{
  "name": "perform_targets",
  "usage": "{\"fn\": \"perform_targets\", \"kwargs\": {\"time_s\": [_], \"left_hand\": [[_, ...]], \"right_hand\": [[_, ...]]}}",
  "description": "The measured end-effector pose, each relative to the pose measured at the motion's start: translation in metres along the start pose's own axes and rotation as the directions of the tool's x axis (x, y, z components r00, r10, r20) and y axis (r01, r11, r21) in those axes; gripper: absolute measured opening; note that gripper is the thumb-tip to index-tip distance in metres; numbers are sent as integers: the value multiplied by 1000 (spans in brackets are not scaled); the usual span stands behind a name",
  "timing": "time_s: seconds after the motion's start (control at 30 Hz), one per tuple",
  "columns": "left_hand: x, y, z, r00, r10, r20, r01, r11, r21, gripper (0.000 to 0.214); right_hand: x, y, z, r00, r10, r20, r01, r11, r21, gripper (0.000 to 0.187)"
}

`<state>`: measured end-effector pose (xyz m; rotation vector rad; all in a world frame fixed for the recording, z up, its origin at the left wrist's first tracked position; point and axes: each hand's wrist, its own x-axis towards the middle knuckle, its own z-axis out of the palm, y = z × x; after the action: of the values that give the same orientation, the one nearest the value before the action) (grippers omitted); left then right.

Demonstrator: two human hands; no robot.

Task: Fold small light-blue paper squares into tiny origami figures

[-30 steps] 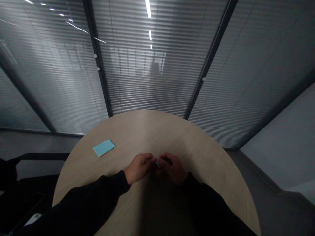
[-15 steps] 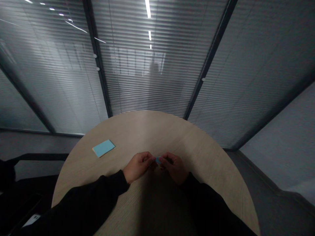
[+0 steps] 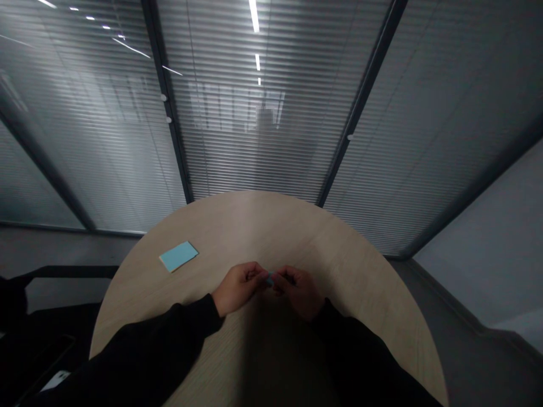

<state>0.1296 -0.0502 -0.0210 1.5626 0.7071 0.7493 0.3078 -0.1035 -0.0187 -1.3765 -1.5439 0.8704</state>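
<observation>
Between my fingertips is a small piece of blue paper (image 3: pixel 270 278), mostly covered by the fingers, so its full shape is hidden. My left hand (image 3: pixel 241 287) pinches it from the left with thumb and fingers. From the right, my right hand (image 3: pixel 298 289) pinches the same piece, its thumb close to the left one. Both hands are held over the middle of the table. To the left, a pad of light blue sticky notes (image 3: pixel 179 256) lies flat on the tabletop, apart from both hands.
The round wooden table (image 3: pixel 254 220) reaches to a glass wall with closed blinds (image 3: pixel 258 152). A dark chair (image 3: pixel 63 282) stands at the left, with a white object (image 3: pixel 55 380) low beside my sleeve. A pale wall (image 3: pixel 487 254) rises at the right.
My right fingers have shifted slightly left, towards the left ones, and a little less of the blue paper shows. The sticky note pad has stayed in place.
</observation>
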Motion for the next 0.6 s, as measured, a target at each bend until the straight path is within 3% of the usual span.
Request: {"fn": "perform_targets", "kwargs": {"time_s": [0.13, 0.37, 0.6], "left_hand": [[1, -2, -2, 999, 17, -48, -17, 1000, 4, 41], [-1, 8, -2, 999, -22, 44, 25, 997, -72, 40], [-2, 4, -3, 998, -33, 61, 34, 999, -12, 36]], "right_hand": [[-1, -5, -2, 999, -23, 23, 24, 999, -37, 37], [-2, -5, -5, 998, -65, 4, 65, 994, -85, 35], [-2, 0, -1, 998, -69, 11, 70, 994, -81, 35]]}}
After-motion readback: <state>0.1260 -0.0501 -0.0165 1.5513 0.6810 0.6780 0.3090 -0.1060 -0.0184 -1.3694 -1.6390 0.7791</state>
